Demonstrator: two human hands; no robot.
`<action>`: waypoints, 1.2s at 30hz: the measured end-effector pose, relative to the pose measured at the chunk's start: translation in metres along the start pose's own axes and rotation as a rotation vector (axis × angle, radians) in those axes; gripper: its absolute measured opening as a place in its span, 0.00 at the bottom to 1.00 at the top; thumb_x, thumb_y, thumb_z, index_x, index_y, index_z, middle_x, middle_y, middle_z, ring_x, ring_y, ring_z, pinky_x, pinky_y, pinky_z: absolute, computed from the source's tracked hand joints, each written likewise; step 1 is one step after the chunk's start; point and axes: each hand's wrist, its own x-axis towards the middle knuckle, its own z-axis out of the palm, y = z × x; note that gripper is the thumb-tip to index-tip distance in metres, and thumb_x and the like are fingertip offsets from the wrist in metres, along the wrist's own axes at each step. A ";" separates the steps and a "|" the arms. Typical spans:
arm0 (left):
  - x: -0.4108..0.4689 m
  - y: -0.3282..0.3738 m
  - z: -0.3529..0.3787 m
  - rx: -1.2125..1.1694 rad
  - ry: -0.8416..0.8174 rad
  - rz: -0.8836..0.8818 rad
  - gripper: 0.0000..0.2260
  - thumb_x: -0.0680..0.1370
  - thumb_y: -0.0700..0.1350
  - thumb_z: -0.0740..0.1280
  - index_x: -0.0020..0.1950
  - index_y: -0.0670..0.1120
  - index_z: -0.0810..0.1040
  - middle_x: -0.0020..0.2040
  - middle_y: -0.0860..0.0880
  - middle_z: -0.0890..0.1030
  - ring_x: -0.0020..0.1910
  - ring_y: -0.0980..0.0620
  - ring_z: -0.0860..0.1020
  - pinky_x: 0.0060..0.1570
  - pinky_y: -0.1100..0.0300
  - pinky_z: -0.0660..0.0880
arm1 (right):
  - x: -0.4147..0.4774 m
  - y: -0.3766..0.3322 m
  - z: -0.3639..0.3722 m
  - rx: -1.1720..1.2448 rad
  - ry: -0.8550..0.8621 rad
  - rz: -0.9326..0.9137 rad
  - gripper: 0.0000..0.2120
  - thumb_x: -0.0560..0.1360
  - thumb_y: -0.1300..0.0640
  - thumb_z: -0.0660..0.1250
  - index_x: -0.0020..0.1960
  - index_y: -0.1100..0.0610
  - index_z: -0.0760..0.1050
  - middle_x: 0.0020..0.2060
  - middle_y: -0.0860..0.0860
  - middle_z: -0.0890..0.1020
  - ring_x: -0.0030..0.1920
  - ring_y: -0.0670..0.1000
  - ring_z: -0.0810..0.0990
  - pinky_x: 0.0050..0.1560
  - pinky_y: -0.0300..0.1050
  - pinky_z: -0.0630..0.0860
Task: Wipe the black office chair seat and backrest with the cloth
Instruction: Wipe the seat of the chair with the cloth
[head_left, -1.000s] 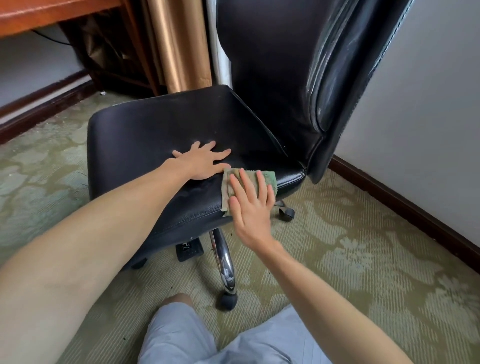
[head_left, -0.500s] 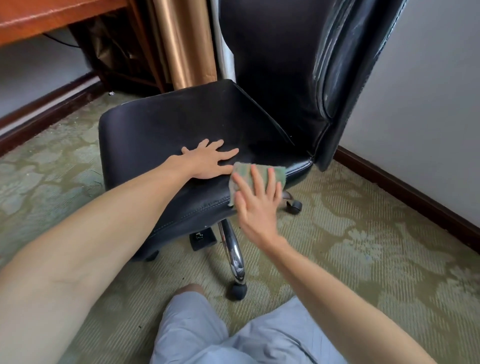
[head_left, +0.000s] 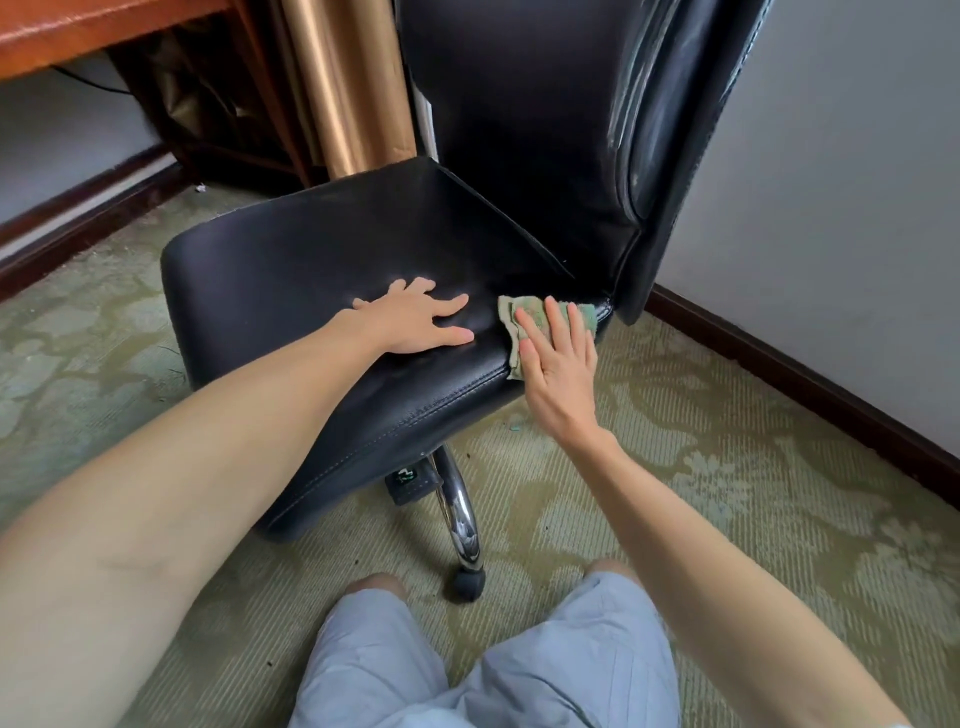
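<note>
A black leather office chair stands in front of me, its seat (head_left: 311, 260) wide and flat, its tall backrest (head_left: 519, 130) rising at the right. My left hand (head_left: 415, 322) lies flat on the seat near its front right part, fingers spread, holding nothing. My right hand (head_left: 558, 358) presses a small green cloth (head_left: 524, 317) against the seat's right front edge, close to the base of the backrest. The fingers lie flat over the cloth and hide most of it.
A chrome chair leg (head_left: 460, 514) with a black caster (head_left: 465, 582) reaches toward my knees (head_left: 467, 665). Patterned green carpet (head_left: 727, 493) surrounds the chair. A white wall with dark skirting (head_left: 805, 384) runs on the right. A wooden desk (head_left: 78, 31) and gold curtain (head_left: 343, 88) stand behind.
My right hand has slid the cloth up along the seat's edge toward the backrest. My left hand has stayed flat on the seat. The view has shifted slightly.
</note>
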 end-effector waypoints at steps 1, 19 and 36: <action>0.002 0.003 0.000 0.008 0.004 -0.009 0.30 0.76 0.72 0.53 0.76 0.68 0.52 0.80 0.52 0.49 0.78 0.45 0.45 0.67 0.27 0.51 | 0.000 -0.002 0.001 0.029 0.016 0.000 0.24 0.81 0.43 0.44 0.75 0.43 0.62 0.77 0.46 0.55 0.78 0.47 0.44 0.76 0.51 0.42; 0.020 0.042 -0.004 -0.097 0.005 -0.166 0.30 0.77 0.70 0.51 0.78 0.65 0.50 0.80 0.50 0.48 0.78 0.41 0.44 0.66 0.25 0.51 | 0.038 0.019 -0.016 0.114 -0.168 -0.041 0.20 0.84 0.49 0.50 0.75 0.45 0.62 0.77 0.45 0.56 0.78 0.46 0.45 0.77 0.48 0.41; 0.088 0.035 -0.045 0.004 -0.121 -0.100 0.41 0.66 0.78 0.59 0.75 0.72 0.44 0.80 0.53 0.38 0.78 0.45 0.37 0.69 0.28 0.47 | 0.123 0.053 -0.025 0.107 -0.370 -0.084 0.20 0.84 0.49 0.50 0.75 0.44 0.61 0.76 0.39 0.57 0.76 0.40 0.46 0.73 0.44 0.52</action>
